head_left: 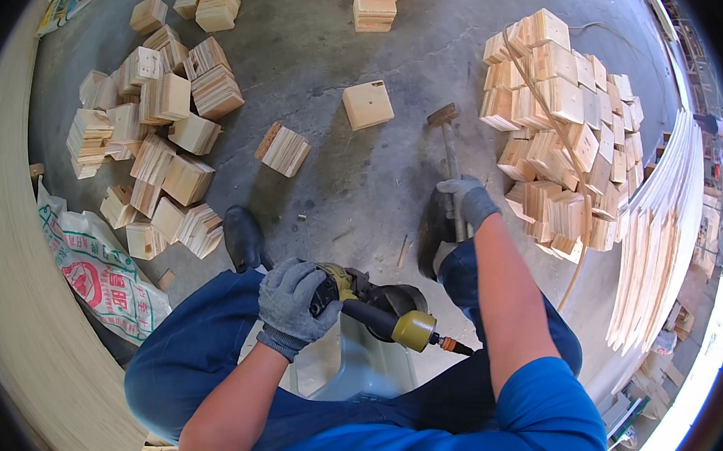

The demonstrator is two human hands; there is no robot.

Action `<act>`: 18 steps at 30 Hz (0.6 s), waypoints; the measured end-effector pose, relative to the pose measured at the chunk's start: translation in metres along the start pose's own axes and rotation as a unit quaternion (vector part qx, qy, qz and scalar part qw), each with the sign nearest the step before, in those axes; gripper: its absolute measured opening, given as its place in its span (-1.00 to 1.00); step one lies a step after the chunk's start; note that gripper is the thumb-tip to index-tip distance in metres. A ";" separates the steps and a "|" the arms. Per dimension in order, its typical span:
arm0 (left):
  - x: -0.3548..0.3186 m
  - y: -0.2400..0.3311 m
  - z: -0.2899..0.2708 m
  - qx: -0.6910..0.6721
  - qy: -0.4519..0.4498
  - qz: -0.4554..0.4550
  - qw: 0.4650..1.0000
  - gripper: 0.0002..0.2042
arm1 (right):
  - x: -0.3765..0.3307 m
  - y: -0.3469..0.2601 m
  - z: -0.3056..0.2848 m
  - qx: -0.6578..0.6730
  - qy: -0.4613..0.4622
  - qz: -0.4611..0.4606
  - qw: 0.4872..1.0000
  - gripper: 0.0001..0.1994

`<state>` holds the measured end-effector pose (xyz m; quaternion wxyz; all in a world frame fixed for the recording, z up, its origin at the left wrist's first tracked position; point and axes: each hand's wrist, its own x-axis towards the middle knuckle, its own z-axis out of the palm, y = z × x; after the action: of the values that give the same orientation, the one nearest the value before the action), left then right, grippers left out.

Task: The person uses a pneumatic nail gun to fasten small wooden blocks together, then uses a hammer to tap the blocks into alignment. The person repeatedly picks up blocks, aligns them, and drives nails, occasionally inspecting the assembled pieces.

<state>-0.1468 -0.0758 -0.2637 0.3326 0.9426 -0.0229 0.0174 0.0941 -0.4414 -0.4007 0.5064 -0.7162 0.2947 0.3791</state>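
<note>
My left hand (pixel 290 304), in a grey glove, is wrapped round the grip of a yellow and black air nailer (pixel 415 329), which lies tilted above my lap with an air fitting at its end. My right hand (pixel 469 199), gloved too, is closed on the handle of a hammer (pixel 450 145). The hammer's head points away from me, low over the floor beside my right boot. In front of my feet lie two loose wood blocks: a pale square one (pixel 368 105) and a layered one (pixel 283 150).
A loose heap of layered wood blocks (pixel 172 96) lies on the left. At right stands a stacked pile of blocks (pixel 558 99), a tan hose (pixel 572 152) across it. Thin wood sheets (pixel 659 230) lean farther right. A white printed sack (pixel 109 268) is at left, a light-blue stool (pixel 367 367) beneath me.
</note>
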 end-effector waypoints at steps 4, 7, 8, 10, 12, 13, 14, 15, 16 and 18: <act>0.004 -0.003 0.001 -0.001 -0.012 -0.001 1.000 -0.43 | 0.037 -0.010 -0.054 -0.208 0.055 0.006 0.976 -0.79; 0.008 -0.002 0.003 0.001 -0.012 0.010 1.000 -0.43 | 0.068 0.021 -0.098 -0.370 0.153 -0.002 0.916 -0.71; 0.010 -0.003 0.003 0.006 -0.009 0.015 1.000 -0.43 | 0.077 0.030 -0.105 -0.418 0.180 -0.011 0.890 -0.67; 0.005 -0.004 0.002 0.018 -0.010 -0.002 1.000 -0.44 | 0.069 0.010 -0.079 -0.470 0.182 -0.015 0.864 -0.50; 0.007 -0.005 0.002 0.013 -0.013 0.004 1.000 -0.45 | 0.074 0.019 -0.074 -0.498 0.281 -0.103 0.814 -0.39; 0.008 -0.006 0.003 0.011 -0.012 0.006 1.000 -0.45 | 0.077 0.012 -0.069 -0.455 0.261 -0.214 0.824 -0.31; 0.006 -0.007 0.003 0.014 -0.010 -0.002 1.000 -0.46 | 0.065 -0.020 -0.040 -0.442 0.237 -0.251 0.828 -0.31; 0.003 -0.007 0.002 0.017 -0.009 -0.012 1.000 -0.46 | 0.049 -0.054 -0.011 -0.429 0.212 -0.286 0.830 -0.30; 0.000 -0.007 0.001 0.019 -0.008 -0.022 1.000 -0.46 | 0.018 -0.097 0.030 -0.453 0.197 -0.246 0.834 -0.37; 0.009 -0.007 0.002 0.008 -0.008 -0.005 1.000 -0.46 | 0.051 -0.096 0.047 -0.484 0.200 -0.325 0.788 -0.15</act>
<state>-0.1376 -0.0719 -0.2688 0.3252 0.9454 -0.0208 0.0084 0.1879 -0.3684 -0.4049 0.1168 -0.9807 -0.0825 0.1336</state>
